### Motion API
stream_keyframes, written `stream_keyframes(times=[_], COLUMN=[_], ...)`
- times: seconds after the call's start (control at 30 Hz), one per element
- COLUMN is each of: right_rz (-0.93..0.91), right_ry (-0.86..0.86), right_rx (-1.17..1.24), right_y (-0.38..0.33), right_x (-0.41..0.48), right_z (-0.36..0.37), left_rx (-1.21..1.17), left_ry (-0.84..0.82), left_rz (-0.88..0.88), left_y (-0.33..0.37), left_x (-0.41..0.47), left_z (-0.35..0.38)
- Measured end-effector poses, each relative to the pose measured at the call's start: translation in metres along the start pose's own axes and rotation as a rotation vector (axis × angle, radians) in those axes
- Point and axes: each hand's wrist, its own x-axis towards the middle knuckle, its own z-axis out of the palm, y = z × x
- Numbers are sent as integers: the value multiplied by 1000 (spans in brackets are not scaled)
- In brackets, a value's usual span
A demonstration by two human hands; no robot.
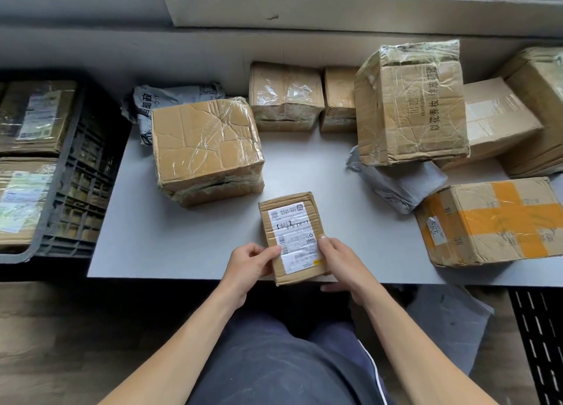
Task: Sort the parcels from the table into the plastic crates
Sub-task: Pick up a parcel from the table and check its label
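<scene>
1. Dark trousers [274, 359] fill six o'clock, grey table [304, 160] beyond.
2. Black plastic crate [76, 173] sits at nine o'clock, boxes inside; best read the label [292, 234], then swing left, level.
3. Small parcel [315, 215] at the table's six-o'clock edge: left hand [249, 261] and right hand [341, 261] pinch its long sides, thumbs on top.
4. Flat brown cardboard, scuffed corners; label faces up.

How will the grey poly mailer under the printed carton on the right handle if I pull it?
Likely floppy: the grey poly mailer looks wrinkled and slack, so it should sag when lifted. The printed carton rests on its far edge, so a tug may drag or tilt that carton.
</scene>
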Motion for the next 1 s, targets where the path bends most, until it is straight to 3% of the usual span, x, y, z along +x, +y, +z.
stream_keyframes(times=[0.1,0.2,0.27,0.4,0.47,0.53,0.6,0.67,0.77,0.87,1.0], right_rz=[-212,-280,-293,-318,-318,-307,-264,-176,-59,-74,-198], right_ry=[163,264,299,192,133,112,177,298,393,272,160], right_rx=[-249,-222,-149,-22,-72,-153,-156,-107,72,322,236], right_y=[-15,-28,-26,-5,10,20,19,16,8,-2,-14], right_x=[18,23,23,16,11,11,9,10,13,17,15], right_z=[1,3,4,7,9,12,16,15,11,15,27], left_rx=[70,277,323,203,397,810,1168,1281,1272,1111,851], left_ry=[-103,-258,-292,-100,-86,-163,-186,-91,68,50,131], left_rz=[-45,-18,114,500,648,698,703,740,685,509,367], left_y=[4,16,31,76,95,101,97,93,88,79,70], left_x=[-4,-11,-16,-9,7,28,42,43,39,35,35], left_z=[12,20,24,28,27,25,23,27,27,20,4])
